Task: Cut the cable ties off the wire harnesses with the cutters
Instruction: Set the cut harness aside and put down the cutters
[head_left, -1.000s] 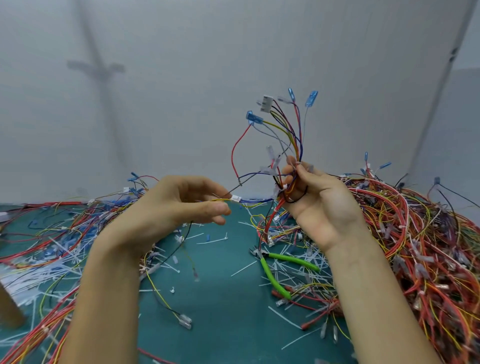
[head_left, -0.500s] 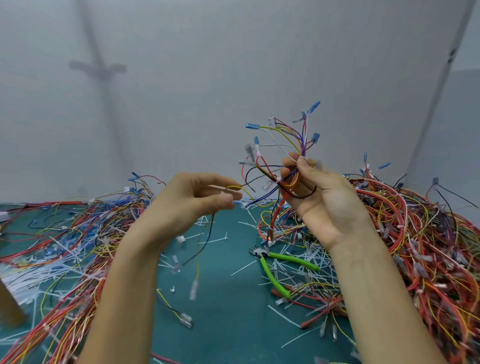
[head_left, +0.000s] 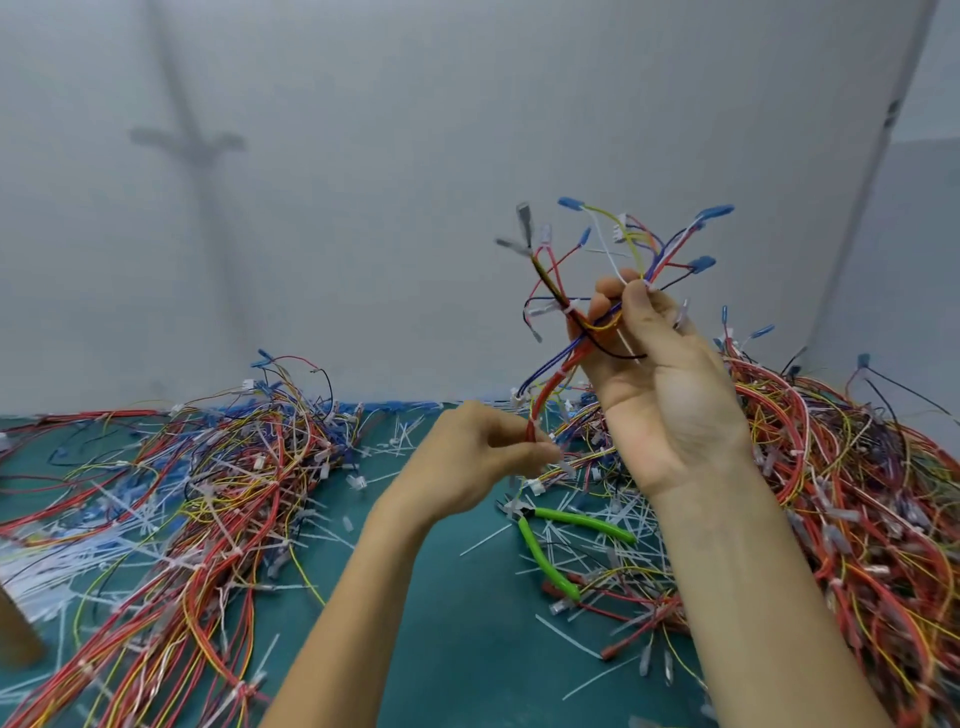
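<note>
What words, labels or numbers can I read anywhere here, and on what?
None can be read.
The cutters show no legible brand on their green handles.
The connectors on the held wire harness are too small and blurred to read.
The wall is blank.

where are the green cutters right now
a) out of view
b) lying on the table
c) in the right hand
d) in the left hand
b: the green cutters lie on the teal table among cut ties, untouched, while the right hand holds up a wire harness and the left hand pinches its lower end.
</note>
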